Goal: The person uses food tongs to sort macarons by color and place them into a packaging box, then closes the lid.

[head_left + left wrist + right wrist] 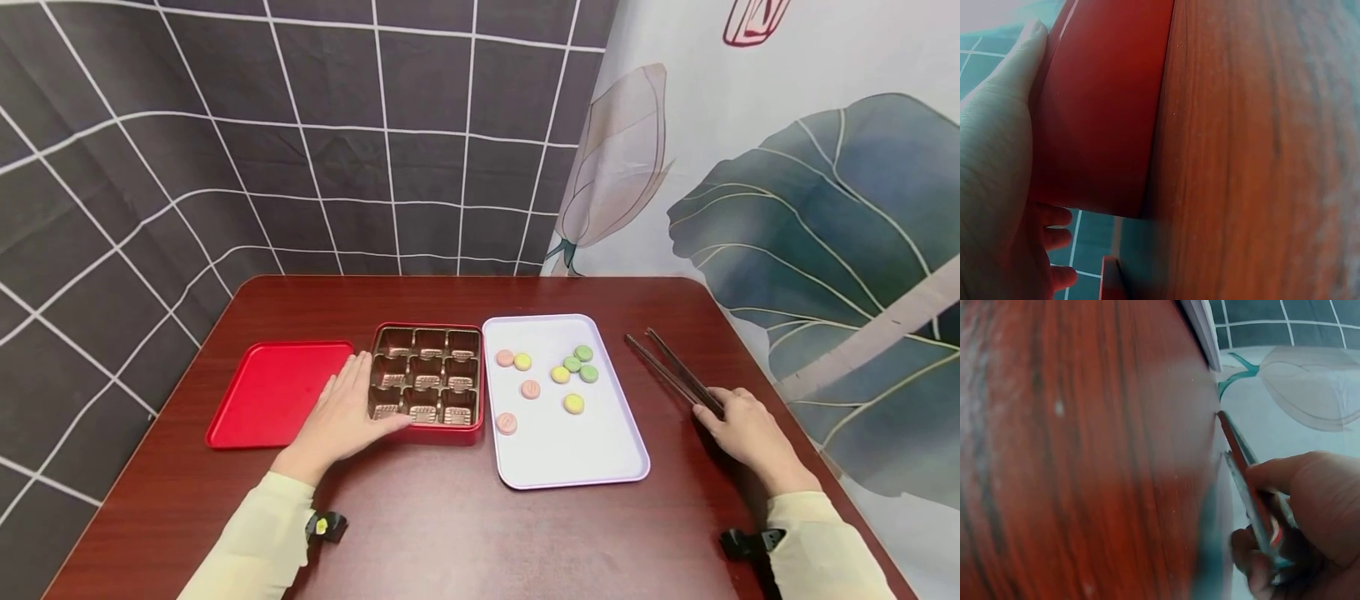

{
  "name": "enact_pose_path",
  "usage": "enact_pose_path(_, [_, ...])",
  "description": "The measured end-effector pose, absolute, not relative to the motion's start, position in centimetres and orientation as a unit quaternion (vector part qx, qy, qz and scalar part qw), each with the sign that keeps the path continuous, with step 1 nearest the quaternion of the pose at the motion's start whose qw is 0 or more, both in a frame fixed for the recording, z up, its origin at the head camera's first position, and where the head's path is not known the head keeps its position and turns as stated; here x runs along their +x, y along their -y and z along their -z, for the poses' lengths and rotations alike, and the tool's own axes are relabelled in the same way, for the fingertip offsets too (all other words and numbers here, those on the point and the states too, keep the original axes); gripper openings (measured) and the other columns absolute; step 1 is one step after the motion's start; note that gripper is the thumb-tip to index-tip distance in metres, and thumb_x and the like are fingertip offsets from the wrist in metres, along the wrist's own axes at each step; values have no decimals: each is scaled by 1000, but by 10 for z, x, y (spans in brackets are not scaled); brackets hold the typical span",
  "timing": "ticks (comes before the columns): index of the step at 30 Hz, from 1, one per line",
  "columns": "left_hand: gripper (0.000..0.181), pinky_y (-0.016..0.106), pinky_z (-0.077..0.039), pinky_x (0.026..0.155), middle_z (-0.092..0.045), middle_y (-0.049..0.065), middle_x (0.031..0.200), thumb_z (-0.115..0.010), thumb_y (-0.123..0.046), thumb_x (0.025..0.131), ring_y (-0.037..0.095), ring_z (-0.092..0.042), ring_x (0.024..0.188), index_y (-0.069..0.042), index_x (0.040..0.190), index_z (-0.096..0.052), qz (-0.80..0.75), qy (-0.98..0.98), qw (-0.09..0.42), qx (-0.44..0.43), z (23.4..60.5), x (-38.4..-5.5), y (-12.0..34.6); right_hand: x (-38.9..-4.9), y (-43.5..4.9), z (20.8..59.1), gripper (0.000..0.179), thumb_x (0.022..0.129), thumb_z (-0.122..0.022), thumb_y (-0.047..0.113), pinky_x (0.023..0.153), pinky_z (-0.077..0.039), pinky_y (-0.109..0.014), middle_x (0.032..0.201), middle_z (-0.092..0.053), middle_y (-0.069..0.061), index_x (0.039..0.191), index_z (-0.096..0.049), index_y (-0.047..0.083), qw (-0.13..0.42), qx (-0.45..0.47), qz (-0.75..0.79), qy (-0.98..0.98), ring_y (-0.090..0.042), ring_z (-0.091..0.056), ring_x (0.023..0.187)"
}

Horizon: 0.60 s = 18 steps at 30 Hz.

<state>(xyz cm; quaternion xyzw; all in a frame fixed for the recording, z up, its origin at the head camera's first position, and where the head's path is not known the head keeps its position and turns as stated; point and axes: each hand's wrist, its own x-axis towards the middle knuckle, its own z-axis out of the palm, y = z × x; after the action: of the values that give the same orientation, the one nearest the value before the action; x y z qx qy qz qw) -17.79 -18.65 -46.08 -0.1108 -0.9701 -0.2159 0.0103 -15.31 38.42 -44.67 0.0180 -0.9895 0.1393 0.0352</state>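
Note:
A red box [442, 434] with a gold-brown divided insert [427, 372] stands mid-table. My left hand [342, 414] lies against its near left corner, fingers straight along the left side and thumb by the front rim. The left wrist view shows the thumb [1025, 53] along the box's red wall [1100, 106]. At the right, my right hand [746, 429] grips metal tongs [678, 372] by the rear end, their tips apart and pointing away. In the right wrist view the thumb and fingers close round the tongs [1247, 481]. Between the hands is a white tray [558, 454].
On the tray lie several small round pieces: pink ones [531, 389], yellow ones [573, 404] and green ones [588, 373]. A red lid-like tray [273, 392] lies left of the box. The wooden table [435, 517] backs onto a dark gridded cloth [427, 167].

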Motion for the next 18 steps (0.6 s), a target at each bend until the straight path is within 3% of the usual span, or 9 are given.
enact_pose_path(10, [117,55,-16,114,-19,20,157,-63,-72,74,35,-12,145,1,152,-14,223,968,14,-111,461,-176,186,-152,-389,442,59,94,-55,44,78,-42,-69,115,-57,-35,131,-52,-2,48,-25,-176,983,-51,-55,99])
enact_pose_path(18, [118,55,-16,114,-18,20,157,-63,-72,74,35,-11,145,2,152,-14,223,969,16,-108,461,-176,186,-156,-388,444,69,88,-62,54,77,-44,-65,114,-59,-34,129,-57,-2,80,-59,-193,976,-47,-55,95])
